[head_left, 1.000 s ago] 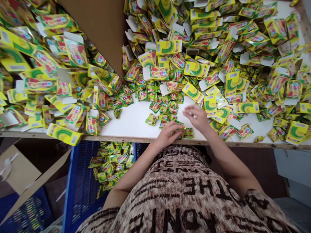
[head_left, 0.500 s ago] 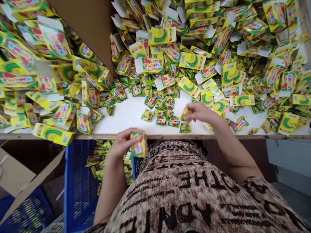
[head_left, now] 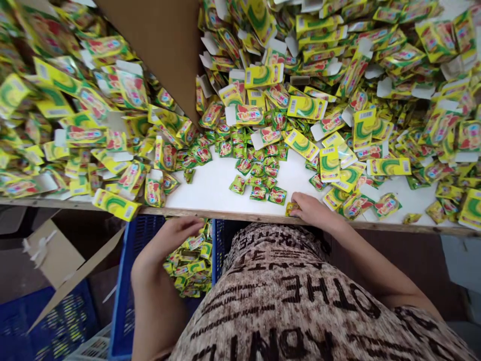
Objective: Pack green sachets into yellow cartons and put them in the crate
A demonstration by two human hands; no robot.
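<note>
My left hand (head_left: pixel 179 232) hovers over a blue crate (head_left: pixel 130 281) below the table edge, its fingers stretched out and nothing in them. Inside the crate lie many small yellow-green boxes (head_left: pixel 195 265). At the table's front edge, my right hand (head_left: pixel 313 210) pinches a small yellow candy packet (head_left: pixel 290 208), partly covered by the fingers. Just left of it on the white tabletop (head_left: pixel 205 193) is a loose group of green candy packets (head_left: pixel 258 192). Open yellow candy boxes (head_left: pixel 329 164) lie to the right of that group.
A brown cardboard divider (head_left: pixel 165 47) stands between two large heaps of candy boxes (head_left: pixel 131 85). One yellow box (head_left: pixel 116 204) juts over the wooden table edge (head_left: pixel 233 215). Low on the left are an open carton (head_left: pixel 56 250) and another blue crate (head_left: pixel 22 321).
My left hand has let go of the candy box it held and moved left and down over the crate. My right hand has come down to the table edge with the candy packet. The camera view has shifted.
</note>
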